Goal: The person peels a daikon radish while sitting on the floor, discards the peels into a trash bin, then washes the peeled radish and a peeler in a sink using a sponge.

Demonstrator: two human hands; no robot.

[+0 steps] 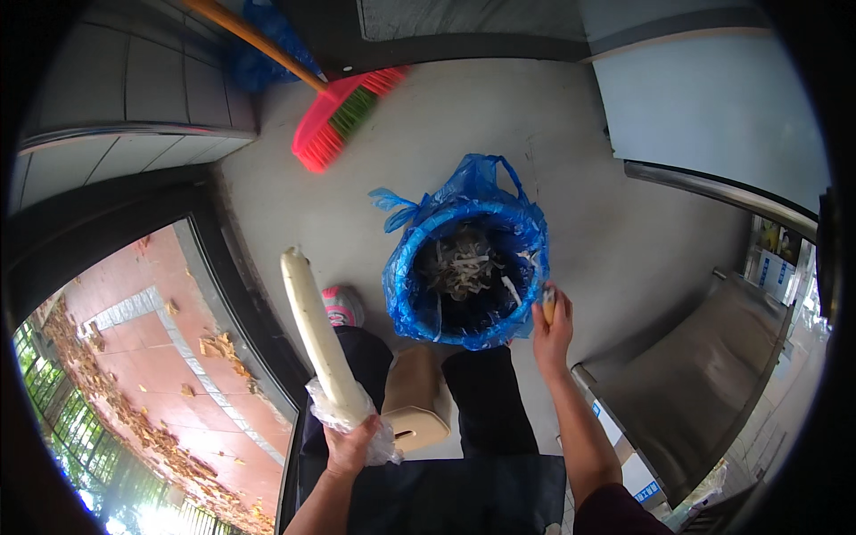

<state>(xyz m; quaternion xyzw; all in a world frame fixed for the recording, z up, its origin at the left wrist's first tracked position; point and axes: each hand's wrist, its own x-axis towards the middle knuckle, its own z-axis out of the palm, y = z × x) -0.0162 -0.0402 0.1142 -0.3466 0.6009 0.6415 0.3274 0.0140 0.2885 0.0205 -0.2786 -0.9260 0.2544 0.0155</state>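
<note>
My left hand [349, 443] grips the lower end of a long, pale peeled root vegetable [317, 328], with a clear plastic bag [324, 404] bunched between the palm and the root. The root points up and slightly left. In my right hand [554, 331] is a small tool with a yellowish handle [548, 311], perhaps a peeler; its head is blurred and partly hidden by the fingers. That hand is just beside the right rim of a bin lined with a blue plastic bag [394, 267]. Peelings [465, 267] lie inside the bin.
A pink and green broom [328, 120] with a wooden handle rests on the grey floor beyond the bin. Between my legs stands a tan box [418, 424] with a slot. A glass door [200, 348] is at left, a brown sling-like seat or cover [689, 388] at right.
</note>
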